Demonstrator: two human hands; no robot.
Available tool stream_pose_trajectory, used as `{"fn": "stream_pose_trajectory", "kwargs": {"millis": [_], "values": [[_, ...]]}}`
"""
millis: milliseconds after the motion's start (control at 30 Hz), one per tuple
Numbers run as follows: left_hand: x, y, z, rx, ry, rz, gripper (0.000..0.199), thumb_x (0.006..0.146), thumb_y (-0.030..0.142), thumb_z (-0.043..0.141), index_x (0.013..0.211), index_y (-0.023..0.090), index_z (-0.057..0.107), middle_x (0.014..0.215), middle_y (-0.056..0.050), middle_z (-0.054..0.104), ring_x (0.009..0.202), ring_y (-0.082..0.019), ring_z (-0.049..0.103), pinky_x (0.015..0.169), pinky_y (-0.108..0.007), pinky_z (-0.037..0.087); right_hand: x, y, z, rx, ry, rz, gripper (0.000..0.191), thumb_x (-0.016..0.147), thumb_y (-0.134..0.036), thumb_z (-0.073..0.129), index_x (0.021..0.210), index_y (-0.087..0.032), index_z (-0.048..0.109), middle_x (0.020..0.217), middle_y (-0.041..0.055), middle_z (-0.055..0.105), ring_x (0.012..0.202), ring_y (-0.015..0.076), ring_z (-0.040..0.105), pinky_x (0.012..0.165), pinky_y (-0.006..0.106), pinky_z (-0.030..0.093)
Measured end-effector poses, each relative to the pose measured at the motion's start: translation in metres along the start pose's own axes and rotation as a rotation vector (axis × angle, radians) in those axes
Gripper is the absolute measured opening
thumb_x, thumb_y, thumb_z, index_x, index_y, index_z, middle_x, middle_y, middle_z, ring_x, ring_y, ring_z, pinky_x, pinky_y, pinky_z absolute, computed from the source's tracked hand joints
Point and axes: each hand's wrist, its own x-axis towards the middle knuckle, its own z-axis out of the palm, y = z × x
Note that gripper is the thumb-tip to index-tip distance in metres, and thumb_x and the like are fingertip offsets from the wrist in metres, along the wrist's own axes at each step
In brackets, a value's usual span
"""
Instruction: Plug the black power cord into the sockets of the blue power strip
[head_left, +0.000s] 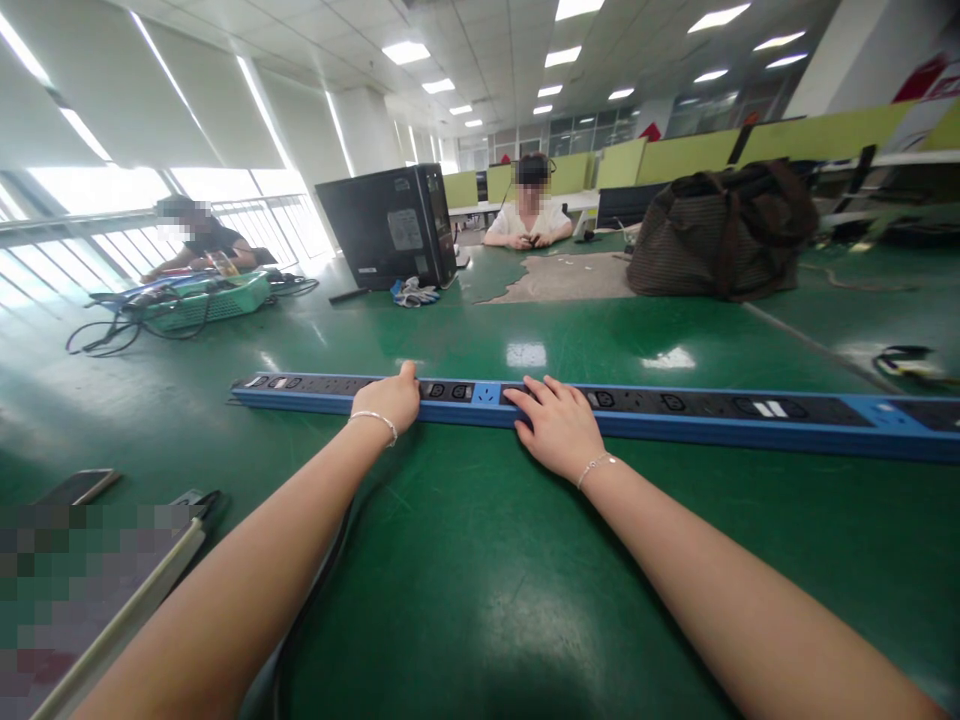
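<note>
A long blue power strip (487,393) with a black socket face lies across the green table, its right end beyond the picture edge. My left hand (388,400) is closed on it left of the middle; the fingers are curled and mostly hidden, with one tip sticking up at the far side. On the strip right of its middle rests my right hand (559,425), palm down, its fingers stretched out and apart over the sockets. A black cable (330,570) shows beside my left forearm and runs toward the front edge of the picture.
A green basket (217,305) with cables stands at the far left. Beyond the strip are a black computer case (390,230), gloves (414,293) and a brown bag (720,235). A phone-like object (79,488) lies at the near left. Two people sit across the table.
</note>
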Motion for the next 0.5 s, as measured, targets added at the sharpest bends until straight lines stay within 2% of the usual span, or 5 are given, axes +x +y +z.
{"fn": "stream_pose_trajectory", "kwargs": {"millis": [267,500], "values": [[0.004,-0.001,-0.002,-0.025,-0.036,0.012,0.042,0.089,0.039,0.016,0.116,0.019,0.042,0.095,-0.017,0.068,0.090,-0.028,0.065,0.077,-0.040,0.046,0.000,0.001,0.002,-0.010,0.022,-0.007,0.043,0.084,-0.034,0.050,0.127,-0.033,0.052,0.135,0.0050,0.050,0.123,0.0276,0.040,0.099,0.042,0.029],[0.015,-0.006,-0.009,-0.031,-0.076,0.062,0.036,0.087,0.038,0.025,0.111,0.021,0.046,0.099,-0.015,0.068,0.091,-0.027,0.064,0.076,-0.038,0.046,-0.001,0.002,0.001,-0.005,0.015,-0.011,0.044,0.084,-0.032,0.051,0.128,-0.031,0.052,0.135,0.0053,0.050,0.123,0.0278,0.040,0.099,0.044,0.030]]}}
